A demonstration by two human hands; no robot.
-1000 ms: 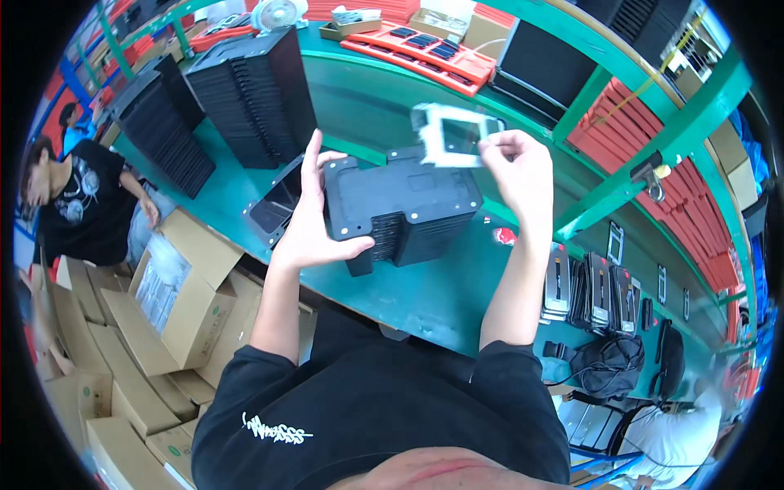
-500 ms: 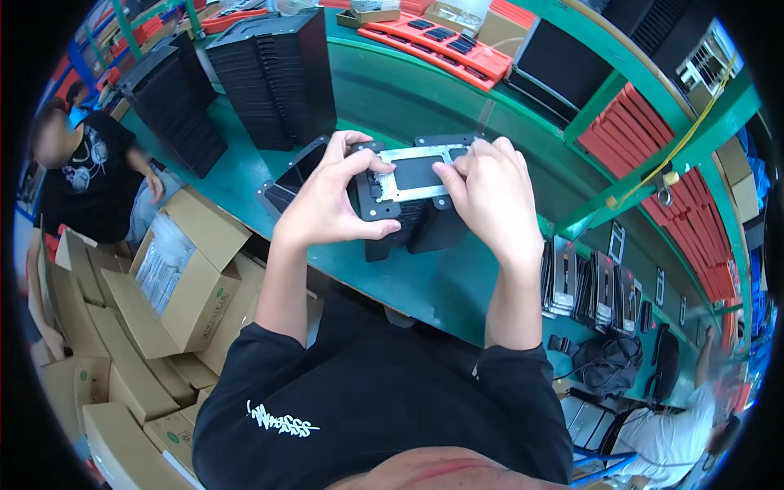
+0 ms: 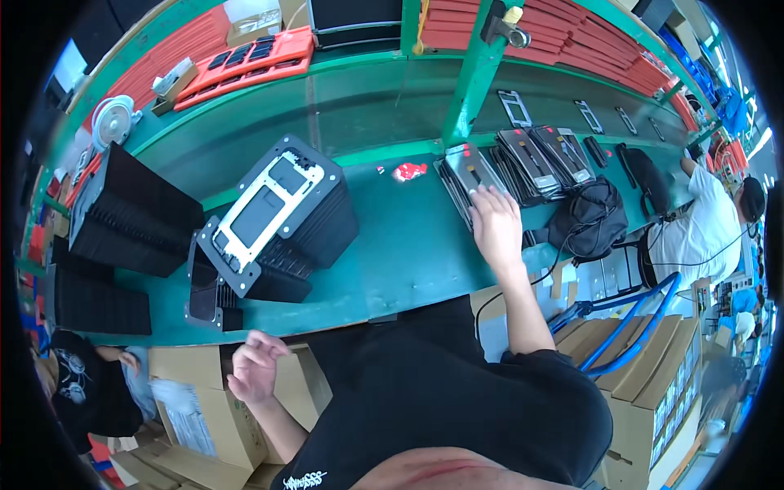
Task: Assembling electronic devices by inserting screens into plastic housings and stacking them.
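A silver metal frame [image 3: 287, 198] with two cut-outs lies in the top black tray [image 3: 318, 175] of a stack on the green bench [image 3: 392, 245]. My left hand [image 3: 256, 369] hangs in front of the bench edge, fingers loosely bent and apart, holding nothing. Over to the right, my right hand [image 3: 496, 222] lies with fingers stretched over the near end of a stack of thin grey panels [image 3: 474, 170]. Its fingertips appear to touch the top panel. More stacked panels [image 3: 529, 161] stand just beyond it.
Tall stacks of black trays [image 3: 135, 216] fill the bench's left side. A black bag [image 3: 590, 216] lies right of the panels, and a green post [image 3: 472, 82] rises behind them. Open cardboard boxes [image 3: 216, 412] stand below left. Co-workers sit at both sides.
Both hands have let go of the metal frame, which now rests in the top tray. My right hand has moved right to the panels; my left has dropped back. The view has swung right.
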